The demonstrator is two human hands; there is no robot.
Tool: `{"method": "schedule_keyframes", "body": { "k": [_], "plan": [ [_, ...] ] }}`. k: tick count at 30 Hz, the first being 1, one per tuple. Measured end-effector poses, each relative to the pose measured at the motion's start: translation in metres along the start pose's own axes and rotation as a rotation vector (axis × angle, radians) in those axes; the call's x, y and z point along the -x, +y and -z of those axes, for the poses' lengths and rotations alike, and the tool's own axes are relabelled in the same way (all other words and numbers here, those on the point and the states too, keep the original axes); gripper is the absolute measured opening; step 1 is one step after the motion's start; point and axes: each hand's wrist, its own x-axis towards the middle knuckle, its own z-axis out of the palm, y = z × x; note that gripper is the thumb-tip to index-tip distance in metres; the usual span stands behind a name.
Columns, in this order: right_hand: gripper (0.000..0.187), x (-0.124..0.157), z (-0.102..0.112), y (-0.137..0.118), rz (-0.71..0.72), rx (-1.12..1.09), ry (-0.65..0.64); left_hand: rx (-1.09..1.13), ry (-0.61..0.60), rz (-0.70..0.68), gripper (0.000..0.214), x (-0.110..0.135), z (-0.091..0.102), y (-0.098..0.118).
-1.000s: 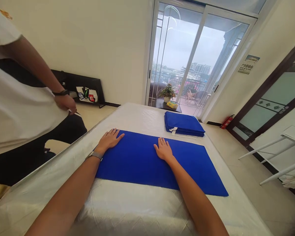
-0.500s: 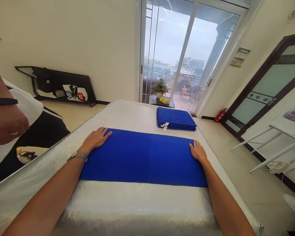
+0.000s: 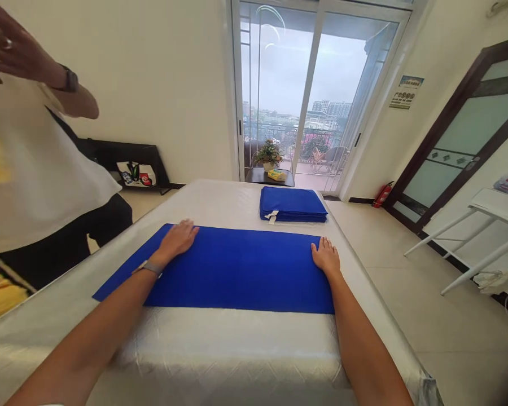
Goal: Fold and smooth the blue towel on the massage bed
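Our left hand and right hand lie flat on a long blue cloth, palms down, with the fingers open and gripping nothing. The cloth lies across a table covered by a white plastic sheet. Its left end slants out past our left forearm, and our right hand rests at its right edge. The slick sheet looks like the main risk: uneven pressure could let the cloth slip or skew further, or raise a wrinkle between our hands.

Just beyond it sits a stack of folded blue cloths with a white tag, near enough that a wide sweep of our arm could knock it askew. At the left, a co-worker's raised hand is close to the table, so a bump could jostle the cloth.

Farther off, a white pot holds a leafy plant on a dark side table, and a low black rack by the wall holds a printed bag.
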Motion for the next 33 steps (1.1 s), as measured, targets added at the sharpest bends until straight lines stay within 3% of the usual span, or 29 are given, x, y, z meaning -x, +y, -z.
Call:
{"method": "schedule_keyframes", "body": {
  "k": [3,5,7,9,13,22,24,27,33],
  "plan": [
    [0.073,0.0,0.0,0.0,-0.001,-0.015,0.003,0.108,-0.081,-0.299,0.071,-0.008,0.001,0.081],
    [0.074,0.0,0.0,0.0,0.003,-0.019,0.001,0.185,-0.118,-0.365,0.075,-0.009,-0.001,0.128],
    [0.073,0.001,0.001,0.0,0.008,-0.02,-0.001,0.235,-0.166,-0.354,0.08,-0.008,-0.004,0.156],
    [0.073,0.002,0.001,0.001,0.014,-0.023,-0.002,0.25,-0.2,-0.327,0.084,-0.006,-0.008,0.162],
    [0.074,0.002,0.0,0.001,0.014,-0.023,-0.001,0.24,-0.215,-0.283,0.086,-0.004,-0.013,0.124],
    [0.074,-0.003,-0.003,0.005,0.007,0.002,0.009,0.129,-0.192,0.074,0.09,0.001,-0.008,-0.037],
    [0.074,-0.004,-0.003,0.006,0.007,0.015,0.017,0.113,-0.165,0.144,0.092,0.004,-0.01,-0.064],
    [0.074,-0.005,-0.004,0.007,0.006,0.039,0.02,0.14,-0.137,0.196,0.093,0.008,-0.012,-0.081],
    [0.071,-0.001,0.006,0.001,-0.032,0.172,0.022,0.182,-0.111,0.214,0.095,0.013,-0.008,-0.07]
  ]
}}
